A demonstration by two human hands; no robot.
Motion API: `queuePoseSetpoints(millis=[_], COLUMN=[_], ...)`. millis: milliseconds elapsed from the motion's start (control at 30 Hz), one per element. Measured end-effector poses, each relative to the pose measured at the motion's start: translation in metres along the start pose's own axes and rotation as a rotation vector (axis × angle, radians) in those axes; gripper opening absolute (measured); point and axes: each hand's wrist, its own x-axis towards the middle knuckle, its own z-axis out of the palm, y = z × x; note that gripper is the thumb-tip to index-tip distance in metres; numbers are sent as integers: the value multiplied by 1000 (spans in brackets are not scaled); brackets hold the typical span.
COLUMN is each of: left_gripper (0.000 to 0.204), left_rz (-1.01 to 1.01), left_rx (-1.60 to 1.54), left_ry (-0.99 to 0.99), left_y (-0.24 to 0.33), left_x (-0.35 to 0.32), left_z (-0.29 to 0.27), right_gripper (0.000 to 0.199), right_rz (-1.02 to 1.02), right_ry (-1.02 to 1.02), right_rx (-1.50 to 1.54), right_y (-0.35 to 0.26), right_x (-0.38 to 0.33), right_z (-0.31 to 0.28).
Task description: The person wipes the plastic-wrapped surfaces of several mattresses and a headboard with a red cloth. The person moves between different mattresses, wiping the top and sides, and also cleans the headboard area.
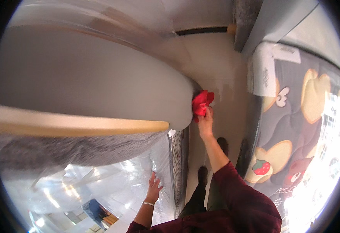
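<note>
My right hand (206, 123) is closed round a crumpled red cloth (201, 104). The cloth touches the rounded end of a smooth grey panel (100, 81), which looks like a headboard. Along the panel's lower edge runs a pale gold strip (80, 125). My left hand (153, 190), a light band at its wrist, rests with fingers apart on a mattress (111, 174) wrapped in shiny clear plastic. Nothing shows in that hand.
To the right stands a dark grey mattress (282, 128) printed with hearts and a strawberry, bright light falling on it. A pale, glossy floor (228, 93) lies between, with my shoes (203, 174) on it. Beyond the panel are more plastic-covered surfaces (139, 19).
</note>
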Motion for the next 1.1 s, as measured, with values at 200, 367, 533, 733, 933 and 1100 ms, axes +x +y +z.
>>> queuePoseSetpoints(millis=[200,367,533,733,933,1100], left_gripper=[50,49,49,35,33,34], left_rz=[-331,-143,191,166,33,12], left_rx=[-434,-253,121,290,170,153], left_ry=[105,169,157,47,58,107], left_y=[20,48,56,86,78,80], left_x=[-9,-9,11,34,37,32], left_z=[-4,-5,0,2,7,12], right_gripper=[34,42,42,39,36,39], right_rz=[-526,-606,-264,-25,580,845], right_ry=[-361,-608,-468,-391,-176,-152], right_rx=[159,215,-92,-388,-93,75], right_y=[-264,-305,-149,85,210,156], right_x=[45,90,125,204,189,115], right_z=[39,63,65,32,2,-6])
